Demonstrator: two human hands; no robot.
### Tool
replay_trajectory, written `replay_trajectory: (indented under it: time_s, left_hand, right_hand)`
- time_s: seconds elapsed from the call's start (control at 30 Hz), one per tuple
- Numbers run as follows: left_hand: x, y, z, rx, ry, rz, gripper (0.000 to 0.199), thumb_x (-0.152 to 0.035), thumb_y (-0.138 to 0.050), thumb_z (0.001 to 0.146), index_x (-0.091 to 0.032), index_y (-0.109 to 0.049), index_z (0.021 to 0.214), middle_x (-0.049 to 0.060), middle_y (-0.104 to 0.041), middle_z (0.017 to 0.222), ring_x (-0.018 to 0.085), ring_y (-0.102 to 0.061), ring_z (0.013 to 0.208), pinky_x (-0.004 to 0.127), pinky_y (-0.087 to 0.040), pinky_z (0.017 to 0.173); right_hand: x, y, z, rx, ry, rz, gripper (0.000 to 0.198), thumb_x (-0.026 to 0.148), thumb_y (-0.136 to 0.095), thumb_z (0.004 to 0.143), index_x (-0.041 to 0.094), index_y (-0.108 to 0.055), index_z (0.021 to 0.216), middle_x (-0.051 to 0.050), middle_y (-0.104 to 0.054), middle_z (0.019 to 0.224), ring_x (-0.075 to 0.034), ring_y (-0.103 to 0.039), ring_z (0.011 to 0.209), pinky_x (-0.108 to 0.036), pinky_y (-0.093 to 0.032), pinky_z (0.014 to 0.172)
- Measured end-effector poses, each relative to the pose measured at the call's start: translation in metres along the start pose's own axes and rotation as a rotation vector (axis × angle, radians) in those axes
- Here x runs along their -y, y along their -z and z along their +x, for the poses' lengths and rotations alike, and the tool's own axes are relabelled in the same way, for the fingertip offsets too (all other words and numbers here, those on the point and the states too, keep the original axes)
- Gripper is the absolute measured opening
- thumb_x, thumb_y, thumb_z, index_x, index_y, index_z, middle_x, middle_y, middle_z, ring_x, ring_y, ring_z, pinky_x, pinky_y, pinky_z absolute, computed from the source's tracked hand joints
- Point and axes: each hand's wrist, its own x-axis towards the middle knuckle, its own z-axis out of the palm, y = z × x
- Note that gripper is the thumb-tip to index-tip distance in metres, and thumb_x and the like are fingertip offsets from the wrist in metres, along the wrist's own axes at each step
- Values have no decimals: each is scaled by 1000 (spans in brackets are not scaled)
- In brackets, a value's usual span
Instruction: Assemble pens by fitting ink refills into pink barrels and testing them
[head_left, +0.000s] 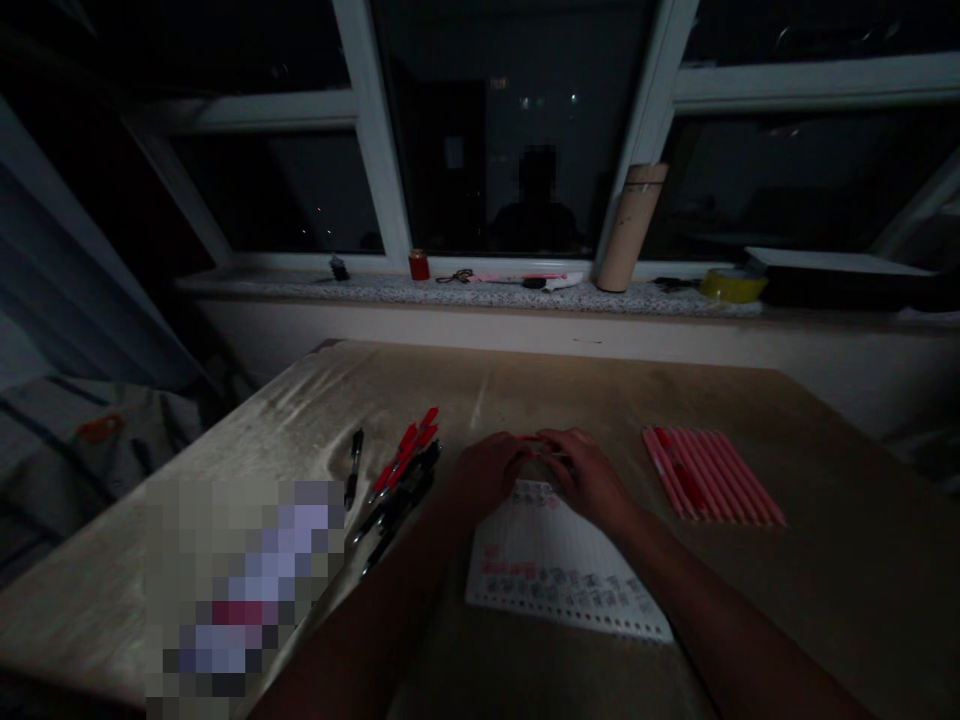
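My left hand [491,474] and my right hand [585,472] meet just above the far edge of a sheet of lined, hole-punched paper [551,560]. The fingers of both are closed around a slim red pen [529,438], mostly hidden by them. Red and black scribbles mark the paper's near and far ends. Left of my left hand lie several red pens [409,450] and several black pens [401,495] in a loose bunch. A single black pen [355,468] rests apart, farther left. Right of my right hand, pink pencils [720,475] lie side by side with a red item on them.
A blurred, pixelated long purple-white object [277,570] lies on the table [540,385] at the left. On the windowsill [300,285] stand a beige flask [631,230], a small red jar [418,265], scissors [461,276] and a roll of yellow tape [731,286].
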Motion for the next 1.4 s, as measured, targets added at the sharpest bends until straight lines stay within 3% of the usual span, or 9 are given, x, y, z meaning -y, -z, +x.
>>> replay_trajectory:
  time_s: [0.67, 0.8, 0.93, 1.1, 1.4]
  left_hand:
    - [-3, 3, -2, 37, -56, 3, 29, -32, -38, 93, -24, -60, 109, 2, -62, 106, 13, -58, 95, 25, -44, 87]
    - [-2, 2, -1, 20, -17, 26, 31, -34, -36, 93, -22, -61, 107, 3, -63, 103, 13, -58, 92, 25, -45, 85]
    - [2, -1, -1, 3, 40, 59, 30, -34, -38, 92, -24, -63, 105, 2, -63, 100, 13, -59, 88, 25, -45, 80]
    - [5, -3, -1, -13, 47, 104, 31, -37, -38, 92, -25, -64, 103, 2, -64, 95, 14, -59, 84, 25, -45, 77]
    - [6, -2, -2, 4, 84, 137, 28, -34, -40, 91, -25, -64, 103, 2, -64, 96, 15, -60, 87, 27, -45, 79]
  right_hand:
    - [-2, -1, 0, 51, -11, -32, 28, 27, -45, 91, 21, -58, 115, -9, -66, 99, -20, -57, 91, -34, -43, 82]
    - [-8, 9, 0, 60, -18, -119, 25, 26, -44, 91, 19, -63, 105, -8, -67, 95, -20, -56, 89, -35, -40, 84]
    - [-15, 25, 0, 182, -39, -267, 17, 24, -51, 86, 20, -66, 90, -7, -68, 87, -20, -55, 88, -36, -37, 83]
    - [-22, 32, -2, 282, -63, -311, 11, 19, -57, 80, 20, -66, 86, -5, -67, 89, -19, -55, 89, -34, -36, 83]
    - [-28, 28, -3, 280, -91, -239, 15, 18, -52, 84, 18, -65, 91, -6, -67, 92, -19, -57, 89, -32, -39, 82]
